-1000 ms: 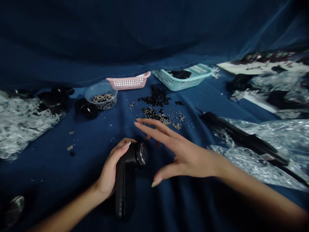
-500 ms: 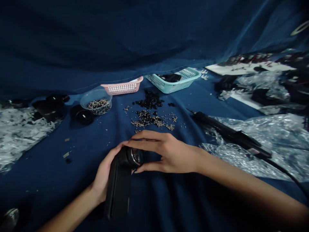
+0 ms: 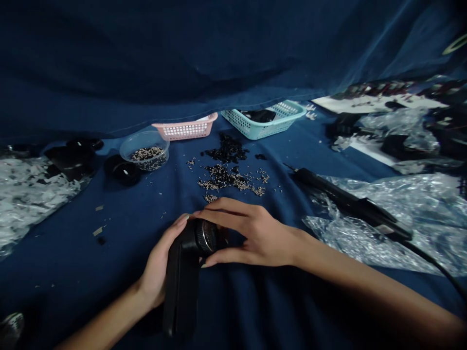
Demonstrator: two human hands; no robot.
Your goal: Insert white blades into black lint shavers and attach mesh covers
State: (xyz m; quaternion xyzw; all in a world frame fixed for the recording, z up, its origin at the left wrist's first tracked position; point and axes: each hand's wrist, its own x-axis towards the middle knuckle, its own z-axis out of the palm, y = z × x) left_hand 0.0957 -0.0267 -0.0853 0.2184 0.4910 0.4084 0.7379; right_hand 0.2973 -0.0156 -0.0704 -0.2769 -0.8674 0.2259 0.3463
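Observation:
A black handheld device (image 3: 181, 287) with a long flat body stands low in the middle, its round head facing right. My left hand (image 3: 160, 267) wraps its left side, thumb at the top and the other fingers mostly hidden behind it. My right hand (image 3: 251, 233) curves its fingers and thumb around the round ridged head (image 3: 206, 237), the fingertips reaching the device's top edge. Just beyond the hands lie many small loose screws (image 3: 239, 181). Behind them is a heap of small black parts (image 3: 226, 149).
A clear tub (image 3: 144, 154) of screws stands left beside a black round part (image 3: 126, 171). Pink (image 3: 186, 130) and turquoise baskets (image 3: 255, 129) sit behind. An electric screwdriver (image 3: 350, 201) lies on clear plastic wrap (image 3: 426, 204) at right, its cord trailing forward. A plastic bag (image 3: 32, 199) is at left.
The round head and my right hand's fingertips sit slightly farther right in view. Both hands keep their hold on the device; the things around stay in place.

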